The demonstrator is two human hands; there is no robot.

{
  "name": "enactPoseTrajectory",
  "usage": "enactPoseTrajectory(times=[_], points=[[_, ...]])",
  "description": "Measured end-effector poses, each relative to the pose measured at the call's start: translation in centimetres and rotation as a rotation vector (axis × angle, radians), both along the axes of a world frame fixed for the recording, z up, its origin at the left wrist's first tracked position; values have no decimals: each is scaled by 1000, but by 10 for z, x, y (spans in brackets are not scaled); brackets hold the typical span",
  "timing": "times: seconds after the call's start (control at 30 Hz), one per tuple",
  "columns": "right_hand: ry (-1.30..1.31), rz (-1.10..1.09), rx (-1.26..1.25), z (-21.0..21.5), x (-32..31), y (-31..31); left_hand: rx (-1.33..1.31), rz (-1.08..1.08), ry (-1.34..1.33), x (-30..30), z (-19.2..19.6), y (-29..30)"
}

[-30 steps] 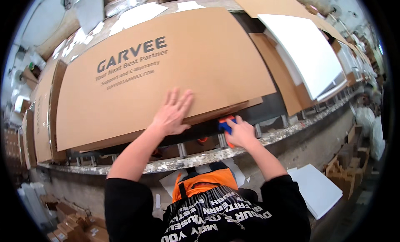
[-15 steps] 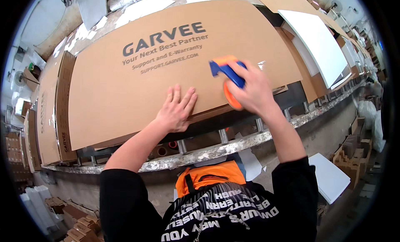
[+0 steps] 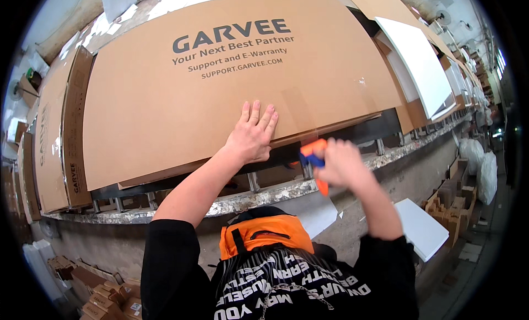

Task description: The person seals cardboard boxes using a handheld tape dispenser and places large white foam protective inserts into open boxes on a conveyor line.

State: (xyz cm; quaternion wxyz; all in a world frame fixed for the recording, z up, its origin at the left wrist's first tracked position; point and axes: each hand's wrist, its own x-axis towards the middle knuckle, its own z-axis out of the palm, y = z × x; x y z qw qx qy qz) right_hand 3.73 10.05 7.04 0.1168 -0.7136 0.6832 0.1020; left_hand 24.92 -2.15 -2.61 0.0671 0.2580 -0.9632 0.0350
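A large flat cardboard box point(image 3: 160, 121) with dark printing lies in front of me. My left hand point(image 3: 252, 134) rests flat on its top near the front edge, fingers stretched out and slightly apart. My right hand point(image 3: 343, 164) grips an orange and blue tape dispenser point(image 3: 314, 152), held at the box's near edge and slightly below the top. A faint band of clear tape point(image 3: 297, 102) runs over the top toward that edge, just right of my left hand. My right fingers are partly blurred and cover much of the dispenser.
Metal rollers point(image 3: 253, 181) on a worn ledge point(image 3: 220, 207) run under the box. More cartons point(image 3: 77, 127) stand at the left, and a white panel point(image 3: 413, 61) lies at the right. An orange bag point(image 3: 264, 237) is at my waist. White sheets point(image 3: 421, 229) lie low at the right.
My right hand has brought the tape dispenser down from above the top to the front edge. A tape band now shows there. The view has shifted; my left hand stays flat on the box.
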Motion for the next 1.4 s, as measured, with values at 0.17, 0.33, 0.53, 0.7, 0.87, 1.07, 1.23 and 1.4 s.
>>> enactPoseTrajectory(times=[0.17, 0.33, 0.53, 0.7, 0.87, 1.07, 1.23, 1.4], points=[[9, -180, 2, -34, 30, -19, 13, -19, 24, -7, 9, 1], [115, -124, 210, -57, 60, -14, -5, -16, 15, -3, 11, 7], [-241, -403, 27, -97, 68, 52, 215, 100, -200, 117, 37, 5], [-499, -476, -239, -55, 98, 94, 62, 82, -248, 271, 34, -9], [-607, -297, -448, 24, 205, -15, -19, 4, -68, 279, 8, -8], [-306, -182, -422, 44, 253, -122, -7, -15, -31, 282, 10, -8], [-149, -209, -6, 50, 268, -143, -3, -29, 28, 291, 1, -11], [-19, -167, 119, 29, 286, -29, -8, -5, 72, 306, -10, -10]])
